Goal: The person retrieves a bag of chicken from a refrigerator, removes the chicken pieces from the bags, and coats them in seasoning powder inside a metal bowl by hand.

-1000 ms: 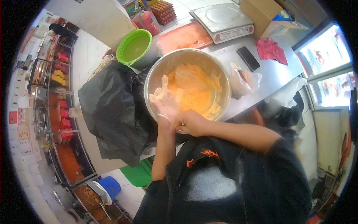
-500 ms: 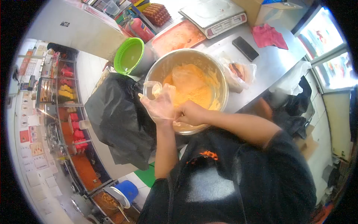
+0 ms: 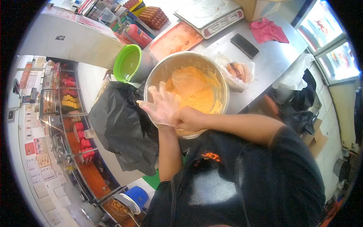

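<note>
My left hand (image 3: 160,108) is held palm up over the near left rim of a large metal bowl (image 3: 225,99), its fingers spread. It wears a clear plastic glove (image 3: 169,104) with some of the orange mix on the fingertips. At that wrist my right hand (image 3: 190,118) is bare and closed, pinching the glove's cuff; the fingertips themselves are hidden. Inside the bowl lies a thick orange-yellow dough or batter (image 3: 196,92), smooth on top and crumbly lower down.
A green-rimmed bucket (image 3: 130,62) and black plastic sheeting (image 3: 121,117) stand left of the bowl. Behind are a red tray (image 3: 176,39), a scale (image 3: 211,17) and egg trays (image 3: 153,17). On the right lie a plastic bag (image 3: 240,73), a phone (image 3: 244,45) and a pink cloth (image 3: 267,31).
The gloved left fingers have spread wider and straightened. My right hand still grips the cuff at the wrist, turned slightly. The whole view has tilted a little.
</note>
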### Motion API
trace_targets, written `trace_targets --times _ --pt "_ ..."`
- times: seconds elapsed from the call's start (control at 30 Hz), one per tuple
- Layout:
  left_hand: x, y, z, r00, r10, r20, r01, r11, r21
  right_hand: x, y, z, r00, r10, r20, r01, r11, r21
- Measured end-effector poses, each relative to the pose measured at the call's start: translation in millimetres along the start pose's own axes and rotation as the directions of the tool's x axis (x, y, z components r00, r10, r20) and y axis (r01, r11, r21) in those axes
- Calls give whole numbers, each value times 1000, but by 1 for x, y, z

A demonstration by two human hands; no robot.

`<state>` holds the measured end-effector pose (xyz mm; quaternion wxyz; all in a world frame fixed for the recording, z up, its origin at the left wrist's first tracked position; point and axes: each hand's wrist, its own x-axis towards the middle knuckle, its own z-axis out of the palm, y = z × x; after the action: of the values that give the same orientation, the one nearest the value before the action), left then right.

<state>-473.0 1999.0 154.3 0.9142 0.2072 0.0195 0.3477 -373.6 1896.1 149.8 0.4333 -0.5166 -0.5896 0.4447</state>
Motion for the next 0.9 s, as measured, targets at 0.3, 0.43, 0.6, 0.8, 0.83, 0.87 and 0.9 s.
trace_targets --times 0.3,0.43,0.6,0.8,0.83,0.87,0.9 --pt "12 18 -50 968 45 -247 -128 934 -333 12 9 -19 978 -126 164 121 992 37" --pt "9 -5 -27 769 383 -512 99 720 686 41 31 -52 856 272 439 71 780 -621" --pt "11 6 -57 784 347 -516 246 589 770 64 143 -42 992 -102 -77 -2 588 -809" --pt "3 21 -72 854 437 -284 18 521 853 72 161 -52 982 34 -185 -149 742 -653" --pt "0 22 -72 841 452 -298 16 530 848 70 138 -58 986 38 -160 -136 738 -661" --pt "-3 23 -70 832 427 -355 66 559 826 68 91 -71 971 119 -207 -228 721 -654" --pt "-5 25 -64 821 398 -409 115 587 802 67 63 -77 946 197 -256 -319 695 -644"
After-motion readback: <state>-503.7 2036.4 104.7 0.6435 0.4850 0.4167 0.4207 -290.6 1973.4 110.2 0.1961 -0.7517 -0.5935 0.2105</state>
